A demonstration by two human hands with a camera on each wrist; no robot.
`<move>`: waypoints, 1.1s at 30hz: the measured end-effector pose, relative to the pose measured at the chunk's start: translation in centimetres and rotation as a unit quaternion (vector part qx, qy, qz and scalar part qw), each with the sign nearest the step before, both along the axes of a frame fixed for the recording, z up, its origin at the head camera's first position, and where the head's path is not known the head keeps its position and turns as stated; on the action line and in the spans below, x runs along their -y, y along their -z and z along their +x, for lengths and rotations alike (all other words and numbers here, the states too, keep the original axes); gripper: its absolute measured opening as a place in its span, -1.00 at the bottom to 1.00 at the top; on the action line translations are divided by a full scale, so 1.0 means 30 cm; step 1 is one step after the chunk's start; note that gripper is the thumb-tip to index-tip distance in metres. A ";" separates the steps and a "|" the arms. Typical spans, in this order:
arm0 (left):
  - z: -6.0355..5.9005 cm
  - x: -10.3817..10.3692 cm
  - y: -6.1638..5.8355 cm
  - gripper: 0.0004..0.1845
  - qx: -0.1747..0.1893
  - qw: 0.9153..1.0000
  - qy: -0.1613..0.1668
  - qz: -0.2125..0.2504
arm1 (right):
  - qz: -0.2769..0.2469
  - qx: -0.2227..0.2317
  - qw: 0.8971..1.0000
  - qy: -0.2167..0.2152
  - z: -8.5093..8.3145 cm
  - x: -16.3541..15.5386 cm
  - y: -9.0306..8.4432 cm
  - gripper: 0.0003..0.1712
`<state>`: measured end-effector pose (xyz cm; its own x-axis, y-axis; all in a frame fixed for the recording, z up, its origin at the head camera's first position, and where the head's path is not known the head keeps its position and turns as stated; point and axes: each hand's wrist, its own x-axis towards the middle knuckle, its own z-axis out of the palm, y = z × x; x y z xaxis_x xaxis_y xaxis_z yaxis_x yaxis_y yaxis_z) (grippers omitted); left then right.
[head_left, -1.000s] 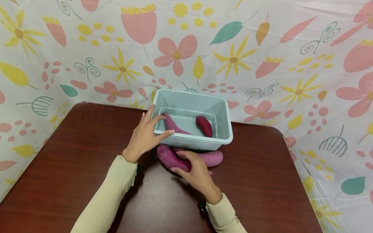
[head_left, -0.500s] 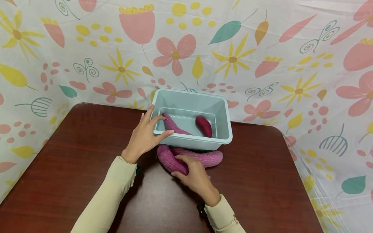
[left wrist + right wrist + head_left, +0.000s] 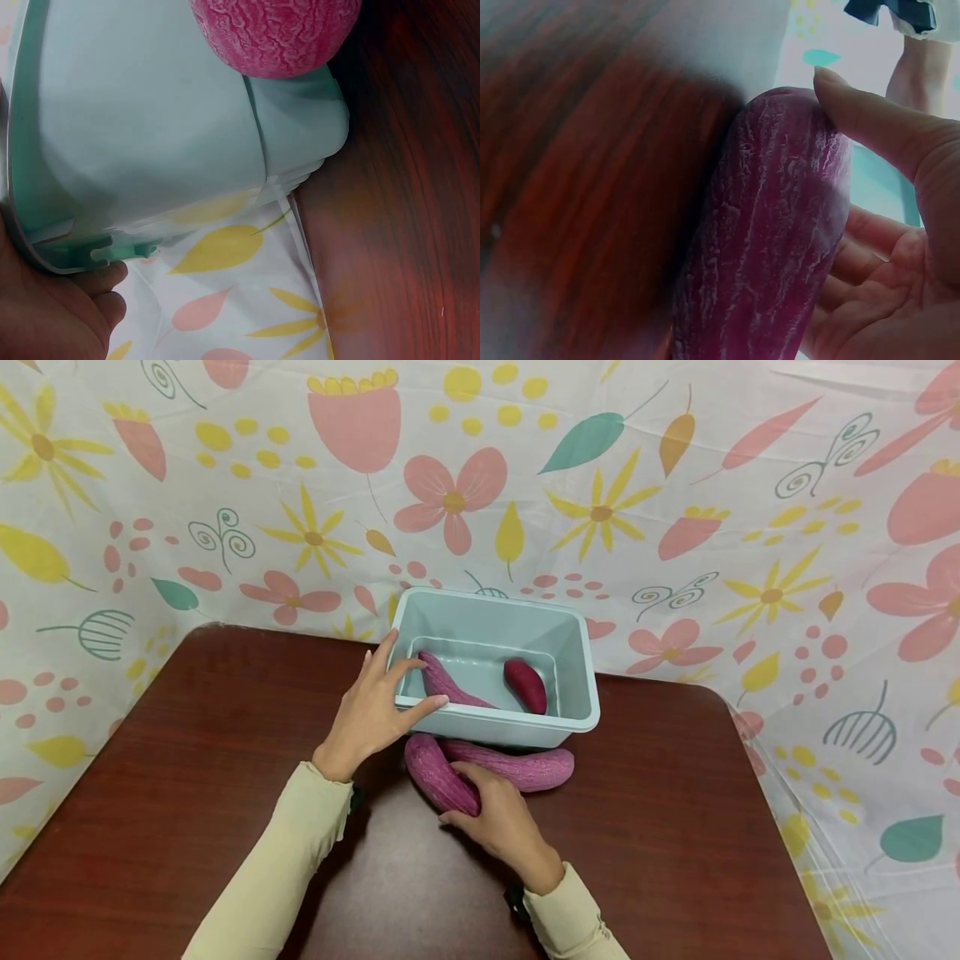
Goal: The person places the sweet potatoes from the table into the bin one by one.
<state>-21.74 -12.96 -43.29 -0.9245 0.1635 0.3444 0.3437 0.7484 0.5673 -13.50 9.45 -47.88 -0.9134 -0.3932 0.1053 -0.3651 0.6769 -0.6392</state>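
My left hand [image 3: 365,718] holds the left front corner of a pale blue plastic bin [image 3: 498,718], thumb on its front rim; in the left wrist view its fingers [image 3: 105,289] curl around the rim. Inside the bin lie a slender light purple eggplant [image 3: 448,683] and a short dark red-purple vegetable [image 3: 525,686]. In front of it, my right hand [image 3: 504,818] grips a dark purple eggplant [image 3: 438,774] low over the table. The right wrist view shows its thumb [image 3: 862,112] along that eggplant's blunt end. Behind lies a lighter eggplant [image 3: 536,769], close against the bin's front wall.
The brown wooden table [image 3: 660,827] carries everything. A white floral sheet [image 3: 690,468] hangs right behind the bin and along both sides of the table.
My right hand has shifted slightly left and toward me, and its fingers are closer around the dark purple eggplant, whose near end has swung left. The left hand and the bin have stayed put.
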 end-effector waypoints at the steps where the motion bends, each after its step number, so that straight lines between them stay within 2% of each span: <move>1: 0.000 0.000 0.000 -0.34 0.001 1.000 0.000 0.001 | 0.000 0.002 1.000 0.000 0.000 0.000 0.000 -0.25; 11: -0.006 -0.004 0.001 -0.35 0.002 1.000 0.001 0.005 | 0.009 0.001 1.000 0.010 0.007 -0.003 -0.006 -0.28; 20: 0.000 0.000 0.001 -0.36 0.004 1.000 0.003 0.015 | -0.009 0.000 1.000 0.012 0.018 -0.013 -0.029 -0.32; 27: -0.004 -0.005 0.007 -0.35 0.010 1.000 0.014 0.024 | -0.009 -0.031 0.999 0.020 0.039 -0.026 -0.042 -0.32; 33: -0.004 -0.002 0.002 -0.36 -0.001 1.000 0.011 0.018 | -0.006 -0.041 0.999 0.027 0.060 -0.039 -0.091 -0.33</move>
